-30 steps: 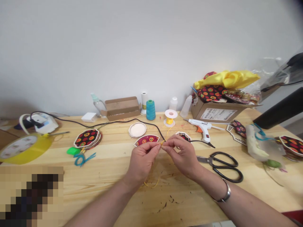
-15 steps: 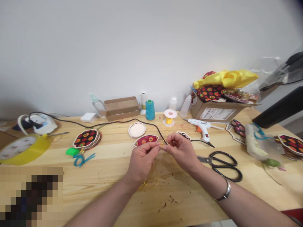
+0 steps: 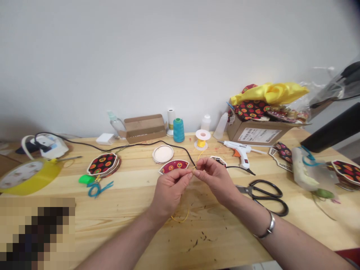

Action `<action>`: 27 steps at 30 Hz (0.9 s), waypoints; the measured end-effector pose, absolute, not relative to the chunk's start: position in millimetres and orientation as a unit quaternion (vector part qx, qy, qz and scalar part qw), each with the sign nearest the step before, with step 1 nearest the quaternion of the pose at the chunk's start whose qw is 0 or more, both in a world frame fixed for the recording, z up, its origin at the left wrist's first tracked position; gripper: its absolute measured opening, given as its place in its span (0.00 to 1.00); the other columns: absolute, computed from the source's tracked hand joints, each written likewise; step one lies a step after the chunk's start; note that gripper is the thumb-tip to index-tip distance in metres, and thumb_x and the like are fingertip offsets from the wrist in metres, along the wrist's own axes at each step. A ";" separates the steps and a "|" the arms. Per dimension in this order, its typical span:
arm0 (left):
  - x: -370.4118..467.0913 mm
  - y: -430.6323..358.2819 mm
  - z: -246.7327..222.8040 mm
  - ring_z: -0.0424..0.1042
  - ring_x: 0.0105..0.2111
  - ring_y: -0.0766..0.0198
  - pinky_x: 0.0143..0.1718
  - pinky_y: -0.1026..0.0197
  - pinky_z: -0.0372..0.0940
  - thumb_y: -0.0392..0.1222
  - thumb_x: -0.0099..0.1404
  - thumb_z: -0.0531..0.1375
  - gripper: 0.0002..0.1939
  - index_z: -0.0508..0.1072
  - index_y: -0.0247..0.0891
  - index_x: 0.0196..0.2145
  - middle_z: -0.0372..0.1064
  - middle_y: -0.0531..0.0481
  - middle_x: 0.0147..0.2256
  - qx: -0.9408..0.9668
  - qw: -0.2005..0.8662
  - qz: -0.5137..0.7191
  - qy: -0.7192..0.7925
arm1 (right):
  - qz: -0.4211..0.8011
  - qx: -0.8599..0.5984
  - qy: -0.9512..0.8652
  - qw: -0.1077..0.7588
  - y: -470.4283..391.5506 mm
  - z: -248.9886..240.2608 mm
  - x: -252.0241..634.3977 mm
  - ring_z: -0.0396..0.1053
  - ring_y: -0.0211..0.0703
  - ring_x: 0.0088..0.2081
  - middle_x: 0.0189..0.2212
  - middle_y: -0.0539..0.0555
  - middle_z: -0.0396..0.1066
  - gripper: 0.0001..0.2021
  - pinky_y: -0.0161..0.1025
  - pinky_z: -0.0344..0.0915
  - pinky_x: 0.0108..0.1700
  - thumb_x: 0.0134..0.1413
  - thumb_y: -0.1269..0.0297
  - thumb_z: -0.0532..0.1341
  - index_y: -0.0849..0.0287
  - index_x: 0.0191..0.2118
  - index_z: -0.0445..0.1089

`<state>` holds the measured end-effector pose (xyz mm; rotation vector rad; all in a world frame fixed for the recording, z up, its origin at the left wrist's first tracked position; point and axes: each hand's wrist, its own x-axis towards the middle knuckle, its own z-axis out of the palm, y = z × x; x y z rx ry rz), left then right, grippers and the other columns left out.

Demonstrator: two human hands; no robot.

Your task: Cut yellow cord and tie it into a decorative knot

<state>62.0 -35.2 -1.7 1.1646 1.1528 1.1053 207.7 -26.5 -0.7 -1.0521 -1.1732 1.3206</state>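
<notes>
Both hands meet over the middle of the table, fingertips touching. My left hand is closed in a pinch on a thin yellow cord, whose loop hangs below it to the tabletop. My right hand pinches the same cord from the other side; the exact point of grip is hidden between the fingers. From there the cord runs up to a white spool of yellow cord standing behind the hands. Just beyond my left fingers lies a red fan-shaped patterned piece. A black-and-white lattice piece lies partly behind my right hand.
Black-handled scissors and a white glue gun lie on the right. A cardboard box full of fabric stands behind them. Left are stacked patterned pieces, yellow tape and a black cable. A teal thread cone stands at the back.
My fingertips have shifted slightly at the pinch point, and my right hand has turned a little. Both hands still grip the yellow cord; the other things stay in place.
</notes>
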 end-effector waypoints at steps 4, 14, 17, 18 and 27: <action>61.2 -35.9 4.4 0.59 0.18 0.72 0.21 0.68 0.55 0.42 0.54 0.62 0.07 0.78 0.38 0.30 0.66 0.55 0.18 0.530 0.521 0.460 0.487 | 0.646 -0.401 -0.412 0.502 -25.0 1.8 208.7 0.61 0.33 0.28 0.25 0.46 0.63 0.15 0.32 0.58 0.31 0.36 0.64 0.69 0.59 0.32 0.66; 60.5 -37.4 8.9 0.70 0.29 0.64 0.33 0.64 0.64 0.36 0.51 0.63 0.05 0.79 0.40 0.27 0.75 0.49 0.28 0.568 0.464 0.500 0.460 | 0.758 -0.355 -0.320 0.444 -26.3 3.1 208.2 0.62 0.33 0.27 0.29 0.49 0.66 0.16 0.31 0.58 0.28 0.35 0.64 0.70 0.58 0.34 0.69; 59.7 -37.4 7.4 0.70 0.29 0.64 0.34 0.65 0.64 0.35 0.52 0.62 0.05 0.79 0.40 0.28 0.75 0.50 0.28 0.578 0.447 0.500 0.464 | 0.766 -0.345 -0.319 0.439 -28.1 1.1 207.0 0.62 0.32 0.27 0.30 0.49 0.66 0.14 0.31 0.58 0.28 0.38 0.63 0.69 0.58 0.34 0.69; 59.7 -37.4 7.1 0.70 0.29 0.65 0.33 0.66 0.64 0.35 0.52 0.62 0.05 0.79 0.40 0.28 0.75 0.50 0.28 0.576 0.449 0.499 0.466 | 0.768 -0.341 -0.320 0.437 -28.4 0.4 206.9 0.62 0.32 0.27 0.30 0.49 0.66 0.14 0.31 0.58 0.28 0.38 0.63 0.69 0.58 0.34 0.69; 59.9 -34.3 3.0 0.55 0.16 0.75 0.18 0.70 0.53 0.39 0.52 0.63 0.05 0.78 0.38 0.27 0.63 0.57 0.15 0.488 0.551 0.471 0.487 | 0.735 -0.355 -0.356 0.454 -27.7 -2.7 207.0 0.60 0.30 0.25 0.28 0.48 0.66 0.13 0.31 0.56 0.28 0.41 0.62 0.68 0.59 0.34 0.68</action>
